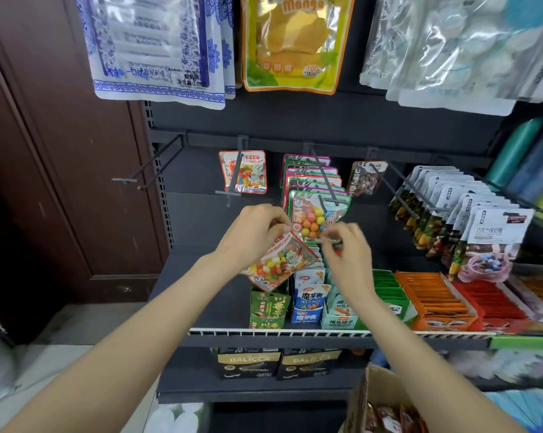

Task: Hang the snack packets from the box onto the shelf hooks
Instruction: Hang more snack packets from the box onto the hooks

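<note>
Holding 1 candy pkt point(281, 260), 2 hands

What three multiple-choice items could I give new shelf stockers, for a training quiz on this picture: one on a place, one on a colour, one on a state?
1. Where is the cardboard box?
A. On the top shelf
B. Low at the right, below the shelves
C. Hung on a hook

2. What colour is the border of the mango packet?
A. Orange
B. Black
C. Purple

3. What is the left hand doing?
A. Hanging idle
B. Pressing flat on the shelf
C. Pinching the jelly bean packet at its top edge

Answers:
1. B, its open top shows at the bottom right of the view, by the right forearm.
2. A, an orange band frames the yellow pouch.
3. C, the fingers close on the top edge of the packet, which hangs tilted below them.
</note>
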